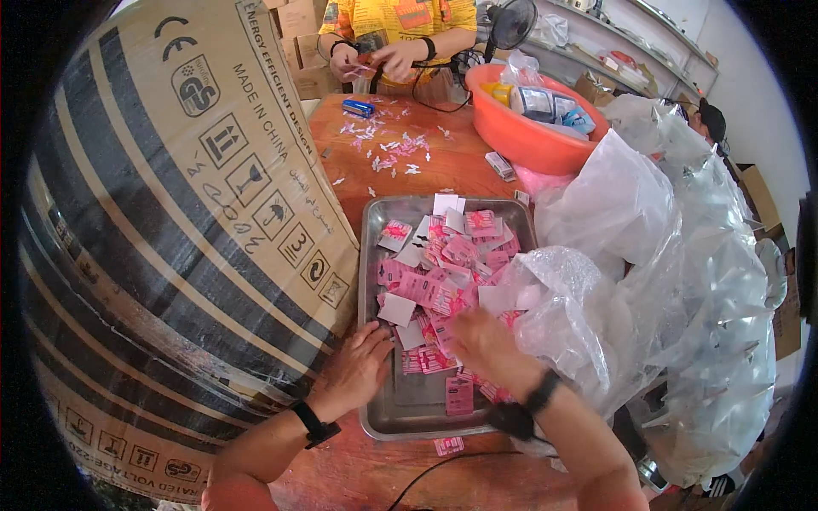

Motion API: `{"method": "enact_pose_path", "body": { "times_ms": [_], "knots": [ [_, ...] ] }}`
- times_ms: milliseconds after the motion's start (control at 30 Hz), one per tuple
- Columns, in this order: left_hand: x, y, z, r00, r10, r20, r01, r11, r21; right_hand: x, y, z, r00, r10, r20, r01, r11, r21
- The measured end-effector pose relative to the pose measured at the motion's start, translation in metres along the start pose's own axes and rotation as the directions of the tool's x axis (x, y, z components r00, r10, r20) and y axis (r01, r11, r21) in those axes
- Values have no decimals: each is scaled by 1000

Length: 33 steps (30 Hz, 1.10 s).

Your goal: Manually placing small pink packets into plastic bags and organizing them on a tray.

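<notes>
A metal tray point(370, 255) lies before me on the wooden table, heaped with small pink-and-white printed cards point(415, 287), some showing blank white backs. At the tray's left rim rests my left hand point(361, 368), its fingers stretched out and holding nothing that I can see. My right hand point(481, 339) reaches over the heap from the lower right. Its fingertips point down among the cards, smeared and partly hidden, so I cannot tell whether they grip one. One loose card point(448, 445) lies on the table just below the tray.
A large striped cardboard box point(196, 213) walls off the left side. Clear plastic bags point(588, 315) crowd the right, touching the tray. Beyond it are pink and white scraps point(400, 152), a blue stapler point(358, 108) and an orange basin point(528, 143). Across the table, a person's hands point(396, 61) work.
</notes>
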<state>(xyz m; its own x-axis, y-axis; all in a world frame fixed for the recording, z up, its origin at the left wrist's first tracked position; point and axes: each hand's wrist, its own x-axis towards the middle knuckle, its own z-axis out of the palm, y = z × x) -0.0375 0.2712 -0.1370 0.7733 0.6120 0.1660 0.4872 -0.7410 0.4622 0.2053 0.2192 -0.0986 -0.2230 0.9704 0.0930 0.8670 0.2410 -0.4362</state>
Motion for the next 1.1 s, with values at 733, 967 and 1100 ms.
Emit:
{"method": "enact_pose_path", "body": {
  "times_ms": [733,967,1100],
  "knots": [
    [1,-1,2,992,-40,-119,20,987,-162,-69,98,17,965,35,-260,-31,999,20],
    [-2,-2,4,991,-64,-120,42,982,-183,-34,113,-60,832,551,62,-431,573,697],
    [4,5,-1,992,-100,-74,81,972,-219,-37,130,-31,831,556,2,-499,744,444]
  ]
}}
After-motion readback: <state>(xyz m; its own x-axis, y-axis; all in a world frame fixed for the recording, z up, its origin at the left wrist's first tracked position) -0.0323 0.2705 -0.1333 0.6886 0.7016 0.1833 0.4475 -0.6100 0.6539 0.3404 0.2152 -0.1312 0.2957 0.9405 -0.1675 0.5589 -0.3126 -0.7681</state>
